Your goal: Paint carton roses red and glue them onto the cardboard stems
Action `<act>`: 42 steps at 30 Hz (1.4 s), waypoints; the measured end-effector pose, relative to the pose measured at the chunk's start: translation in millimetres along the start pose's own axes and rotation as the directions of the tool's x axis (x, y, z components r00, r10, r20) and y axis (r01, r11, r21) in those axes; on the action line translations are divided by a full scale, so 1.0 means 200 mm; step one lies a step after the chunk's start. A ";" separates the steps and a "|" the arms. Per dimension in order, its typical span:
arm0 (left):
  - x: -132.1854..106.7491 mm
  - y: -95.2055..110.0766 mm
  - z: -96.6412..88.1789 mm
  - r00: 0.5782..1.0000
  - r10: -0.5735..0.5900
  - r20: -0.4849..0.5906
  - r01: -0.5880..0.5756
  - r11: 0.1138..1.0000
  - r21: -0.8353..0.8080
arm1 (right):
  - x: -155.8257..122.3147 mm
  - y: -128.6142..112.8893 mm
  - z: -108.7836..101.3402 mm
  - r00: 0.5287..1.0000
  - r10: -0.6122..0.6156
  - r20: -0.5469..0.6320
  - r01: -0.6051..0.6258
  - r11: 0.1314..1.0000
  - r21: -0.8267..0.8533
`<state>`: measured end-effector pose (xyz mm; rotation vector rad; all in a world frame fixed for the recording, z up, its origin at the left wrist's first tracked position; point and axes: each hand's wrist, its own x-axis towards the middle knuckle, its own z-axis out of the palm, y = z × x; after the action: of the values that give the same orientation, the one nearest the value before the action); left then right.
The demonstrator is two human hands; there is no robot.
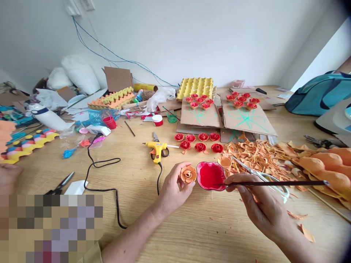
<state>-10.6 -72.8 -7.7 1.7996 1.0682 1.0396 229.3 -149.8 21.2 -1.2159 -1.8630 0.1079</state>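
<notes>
My left hand (173, 187) is closed around an unpainted orange paper rose (188, 174), held just left of a small dish of red paint (210, 176). My right hand (256, 199) pinches a thin dark paintbrush (276, 183) that lies level, its tip dipped at the dish's right edge. Several finished red roses (199, 141) sit in two short rows on the wooden table (208, 230) behind the dish. A pair of scissors (260, 176) lies under the brush beside my right hand.
A yellow glue gun (157, 149) with a black cord lies left of the roses. Orange paper scraps (263, 155) and egg-carton pieces (326, 162) pile at right. Cardboard sheets with more red roses (244, 109) stand behind. Another person's hand (8, 175) shows at far left.
</notes>
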 end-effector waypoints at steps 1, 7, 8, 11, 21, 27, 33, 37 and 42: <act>0.00 0.00 0.00 1.000 -0.001 -0.002 0.001 1.000 0.009 | 0.00 0.00 0.00 1.000 -0.014 0.025 0.014 1.000 -0.007; -0.01 -0.01 0.02 0.999 -0.034 -0.022 0.034 0.999 -0.002 | 0.00 0.01 0.00 0.995 -0.042 0.094 0.046 0.998 -0.037; -0.01 -0.01 0.02 0.999 -0.031 -0.024 0.031 0.999 0.009 | 0.00 0.01 0.00 0.993 -0.040 0.107 0.044 0.998 -0.037; -0.01 -0.02 0.02 1.000 -0.013 -0.022 0.014 0.999 0.049 | 0.00 0.02 0.00 0.989 -0.028 0.144 0.033 0.999 -0.035; -0.02 -0.02 0.02 0.999 0.031 -0.017 -0.030 0.996 0.085 | 0.02 0.00 0.01 0.998 0.053 0.031 -0.053 0.999 0.004; -0.02 -0.02 0.02 0.998 0.055 -0.014 -0.054 0.996 0.069 | 0.02 0.01 0.00 0.993 0.112 -0.018 -0.112 0.993 0.030; -0.02 -0.01 0.02 0.997 0.072 -0.012 -0.070 0.993 0.097 | 0.02 0.00 -0.01 0.987 0.134 -0.089 -0.120 0.982 0.144; -0.03 -0.02 0.02 0.999 0.031 -0.011 -0.030 0.998 0.046 | -0.03 0.02 0.00 0.964 0.207 -0.170 -0.161 0.955 0.249; -0.03 -0.03 0.03 1.000 0.003 0.013 -0.003 0.999 -0.042 | -0.03 -0.02 0.01 0.970 0.151 -0.192 -0.098 0.960 0.261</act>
<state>-9.6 -77.8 -17.2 1.7723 1.0284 1.0432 225.7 -155.6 18.6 -1.1227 -1.5376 0.2662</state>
